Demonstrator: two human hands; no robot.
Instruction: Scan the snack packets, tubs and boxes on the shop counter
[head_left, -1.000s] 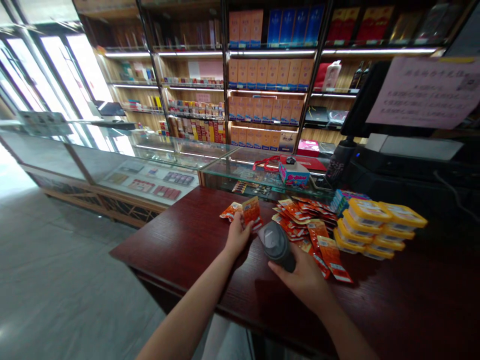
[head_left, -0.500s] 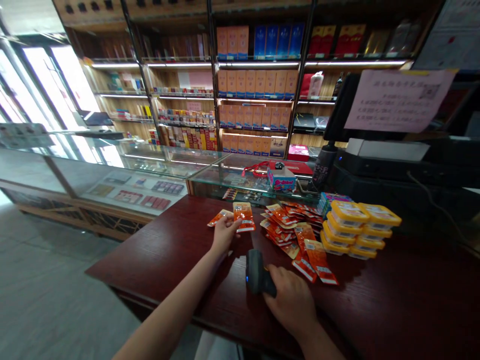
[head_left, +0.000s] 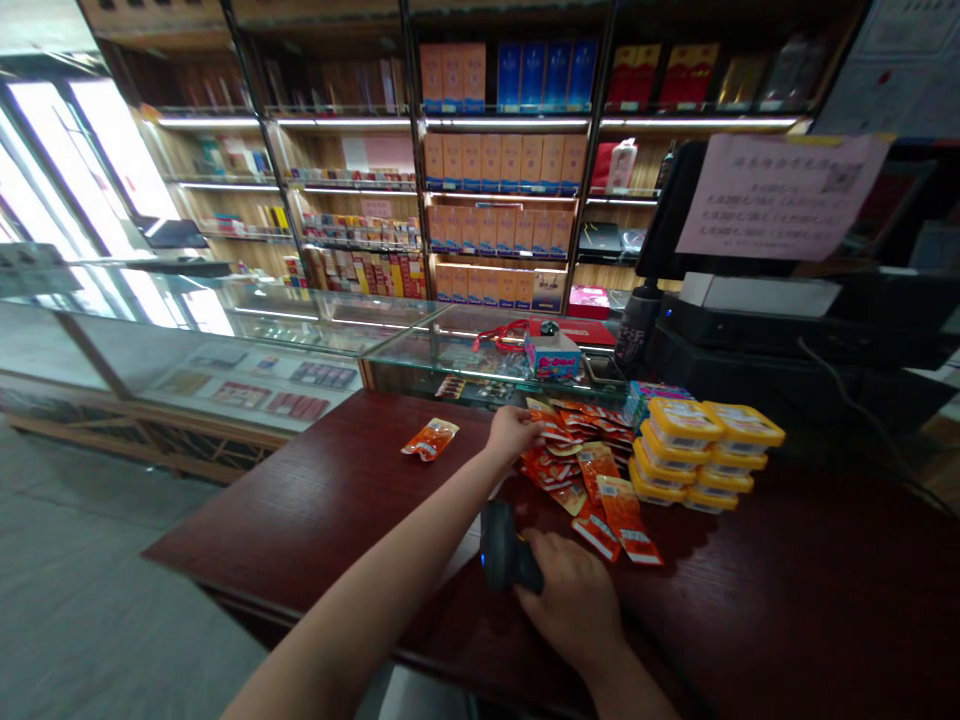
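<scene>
My left hand is at the left edge of a loose heap of orange snack packets. Its fingers are bent together against the packets; their tips are partly hidden, so what they pinch is unclear. By its grip, my right hand holds a black barcode scanner just over the dark red wooden counter. The scanner's head points left, with a small blue light on its side. One orange packet lies apart on the counter, left of my left hand.
Stacked yellow-lidded tubs stand right of the heap, with small colourful boxes behind. A glass display case borders the counter's far side. A monitor bearing a pink paper sign stands at back right.
My left hand has moved right, from the packets at the left to the heap. The packet it held no longer shows in it. My right hand keeps the scanner in about the same place.
</scene>
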